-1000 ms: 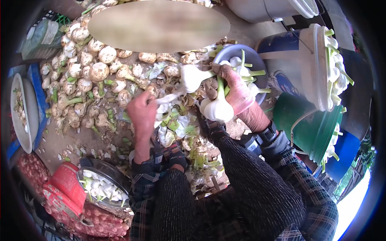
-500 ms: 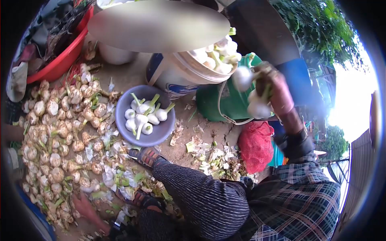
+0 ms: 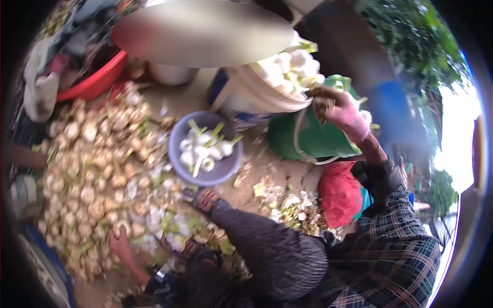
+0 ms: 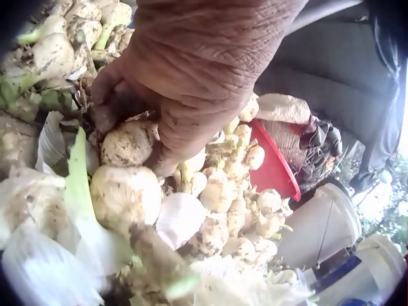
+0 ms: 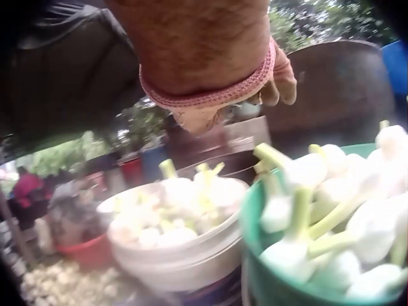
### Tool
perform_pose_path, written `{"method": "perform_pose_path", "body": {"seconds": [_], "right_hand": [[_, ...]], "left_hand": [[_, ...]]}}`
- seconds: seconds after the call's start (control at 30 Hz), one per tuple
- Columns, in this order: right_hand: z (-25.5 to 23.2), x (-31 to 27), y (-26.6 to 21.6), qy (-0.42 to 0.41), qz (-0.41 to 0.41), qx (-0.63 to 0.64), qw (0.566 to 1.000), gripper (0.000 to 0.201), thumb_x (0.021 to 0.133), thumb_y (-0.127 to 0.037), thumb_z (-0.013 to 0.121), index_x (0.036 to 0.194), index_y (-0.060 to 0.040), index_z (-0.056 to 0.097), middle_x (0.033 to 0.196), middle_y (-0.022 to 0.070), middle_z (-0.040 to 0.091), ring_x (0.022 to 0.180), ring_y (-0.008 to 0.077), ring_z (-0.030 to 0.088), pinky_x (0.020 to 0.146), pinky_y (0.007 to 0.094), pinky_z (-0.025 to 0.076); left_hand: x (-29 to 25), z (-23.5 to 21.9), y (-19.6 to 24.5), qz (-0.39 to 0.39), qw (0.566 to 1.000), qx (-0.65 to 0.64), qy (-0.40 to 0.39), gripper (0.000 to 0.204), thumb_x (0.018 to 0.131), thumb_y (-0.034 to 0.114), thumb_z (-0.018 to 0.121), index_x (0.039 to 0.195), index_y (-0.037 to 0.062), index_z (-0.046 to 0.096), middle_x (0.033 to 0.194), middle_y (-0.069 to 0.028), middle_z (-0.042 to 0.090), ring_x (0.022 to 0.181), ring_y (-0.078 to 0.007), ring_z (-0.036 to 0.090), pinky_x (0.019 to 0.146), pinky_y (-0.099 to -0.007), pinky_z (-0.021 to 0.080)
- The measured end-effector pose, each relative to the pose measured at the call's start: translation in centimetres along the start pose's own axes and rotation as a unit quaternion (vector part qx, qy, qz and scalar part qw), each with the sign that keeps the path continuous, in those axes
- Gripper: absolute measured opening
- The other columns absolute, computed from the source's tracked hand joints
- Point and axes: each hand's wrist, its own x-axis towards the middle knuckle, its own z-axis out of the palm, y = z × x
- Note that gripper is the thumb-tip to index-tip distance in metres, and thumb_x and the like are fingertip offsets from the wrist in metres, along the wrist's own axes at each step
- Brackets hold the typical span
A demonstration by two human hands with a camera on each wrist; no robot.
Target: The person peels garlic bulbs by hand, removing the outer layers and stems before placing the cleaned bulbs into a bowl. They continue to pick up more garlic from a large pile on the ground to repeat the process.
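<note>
My left hand [image 3: 122,247] is down at the near side of a pile of dirty, unpeeled garlic [image 3: 84,192]. In the left wrist view its thumb and curled fingers close round a soil-stained garlic bulb [image 4: 129,144], with other bulbs and loose skins against it. My right hand [image 3: 343,114], in a pink fingerless glove [image 5: 213,97], is raised above the green bucket [image 3: 292,134]. No bulb shows in it; its fingers hang loosely bent. Clean white garlic bulbs [image 5: 357,229] with trimmed green stems fill that bucket.
A white bucket [image 3: 251,100] heaped with clean garlic stands beside the green one. The purple bowl [image 3: 225,170] holds several clean bulbs. A red net sack [image 3: 340,195] lies near my right arm, and a red basin [image 3: 97,82] sits at the back left.
My right hand has carried clean garlic from over the purple bowl to the green bucket and let it go. My left hand has left a stem and taken hold of a dirty bulb. The head view swung right.
</note>
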Motion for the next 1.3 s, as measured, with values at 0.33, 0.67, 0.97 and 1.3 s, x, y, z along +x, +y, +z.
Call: {"method": "perform_pose_path", "body": {"seconds": [0.33, 0.67, 0.97, 1.3], "right_hand": [[33.8, 3.0, -1.5, -0.620, 0.060, 0.521, 0.583, 0.048, 0.084, -0.038, 0.050, 0.111, 0.0008, 0.044, 0.077, 0.0104, 0.056, 0.049, 0.0169, 0.052, 0.045, 0.0237, 0.042], [34.5, 3.9, -1.7, -0.561, 0.150, 0.508, 0.637, 0.021, 0.082, -0.013, 0.051, 0.083, 0.0080, 0.052, 0.063, 0.0097, 0.055, 0.046, 0.0184, 0.057, 0.040, 0.0268, 0.048], [34.8, 4.1, -2.1, -0.527, 0.211, 0.596, 0.568, 0.016, 0.081, -0.006, 0.048, 0.078, 0.0096, 0.051, 0.062, 0.0147, 0.054, 0.052, 0.0272, 0.059, 0.045, 0.0363, 0.052], [35.1, 4.8, -3.8, -0.480, 0.146, 0.480, 0.719, 0.021, 0.080, -0.012, 0.052, 0.084, 0.0092, 0.052, 0.059, 0.0156, 0.058, 0.048, 0.0229, 0.059, 0.045, 0.0302, 0.051]], "left_hand": [[-5.7, -0.9, 11.8, 0.147, 0.817, -0.477, -0.288, 0.055, 0.065, 0.014, 0.074, 0.113, 0.0017, 0.051, 0.106, -0.0071, 0.056, 0.095, -0.0151, 0.054, 0.084, -0.0282, 0.044], [-5.5, 2.8, 10.8, 0.101, 0.783, -0.536, -0.298, 0.059, 0.064, 0.017, 0.076, 0.116, 0.0037, 0.050, 0.106, -0.0079, 0.056, 0.098, -0.0169, 0.054, 0.086, -0.0290, 0.043], [-5.3, 3.6, 10.3, 0.056, 0.726, -0.613, -0.306, 0.061, 0.065, 0.022, 0.075, 0.116, 0.0027, 0.048, 0.106, -0.0093, 0.055, 0.095, -0.0180, 0.055, 0.084, -0.0307, 0.045], [-4.6, 4.0, 16.4, 0.042, 0.886, -0.461, -0.008, 0.037, 0.079, 0.008, 0.045, 0.115, -0.0007, 0.048, 0.110, -0.0124, 0.052, 0.103, -0.0215, 0.049, 0.090, -0.0333, 0.039]]}}
